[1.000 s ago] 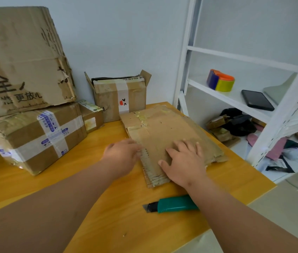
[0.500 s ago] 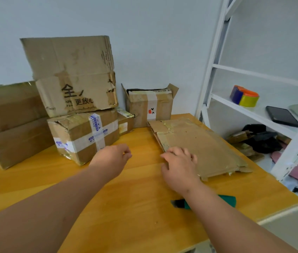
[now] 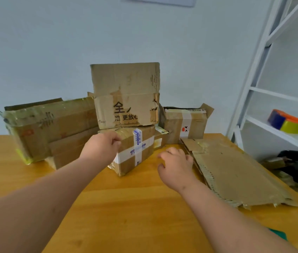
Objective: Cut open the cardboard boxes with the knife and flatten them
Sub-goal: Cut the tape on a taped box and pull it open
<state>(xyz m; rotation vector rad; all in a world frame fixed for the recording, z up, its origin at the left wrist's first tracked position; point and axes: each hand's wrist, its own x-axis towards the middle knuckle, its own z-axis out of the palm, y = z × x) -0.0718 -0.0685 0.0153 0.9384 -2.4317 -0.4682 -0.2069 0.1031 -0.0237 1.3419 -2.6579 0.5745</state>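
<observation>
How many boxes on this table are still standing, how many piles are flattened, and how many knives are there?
Standing boxes: 5 – long box (possibly two), printed box, blue-taped box, small box, open box
Flattened: 1 – flattened cardboard pile
Knives: 1 – green knife, barely showing
Total: 7

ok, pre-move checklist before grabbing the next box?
1. Both hands free: ok. Left hand and right hand hold nothing.
2. Target in reach: ok. Left hand is at the taped box.
3. Target free to lift: not ok. The printed box sits on top of it.
4. Flattened cardboard out of the way: ok, lying at the table's right.
5. Knife located: ok. A green sliver shows behind the right forearm.
6. Blade retracted: cannot tell.
</observation>
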